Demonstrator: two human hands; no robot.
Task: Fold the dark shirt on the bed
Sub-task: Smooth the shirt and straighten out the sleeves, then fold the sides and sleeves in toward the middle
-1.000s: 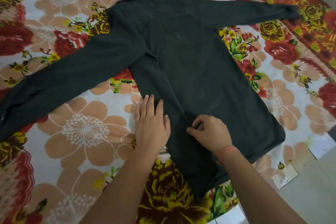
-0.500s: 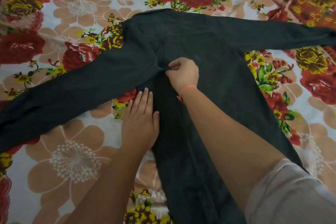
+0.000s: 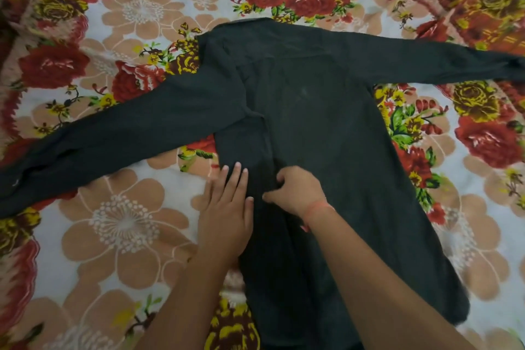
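The dark long-sleeved shirt (image 3: pixel 312 111) lies flat on the bed with both sleeves spread wide, collar away from me. Its left side is folded inward along the body. My left hand (image 3: pixel 227 207) lies flat with straight fingers, pressing the folded left edge near the bed sheet. Just to its right, my right hand (image 3: pixel 295 190), with an orange thread on the wrist, has curled fingers that pinch a crease of the shirt's fabric. The left sleeve reaches to the frame's left edge, the right sleeve to the right edge.
A floral bed sheet (image 3: pixel 119 224) with red, yellow and tan flowers covers the bed all around the shirt. The bed's edge shows at the far right.
My right hand has slid back down the fold from near the armpit to the shirt's middle. My left hand stays flat on the folded edge.
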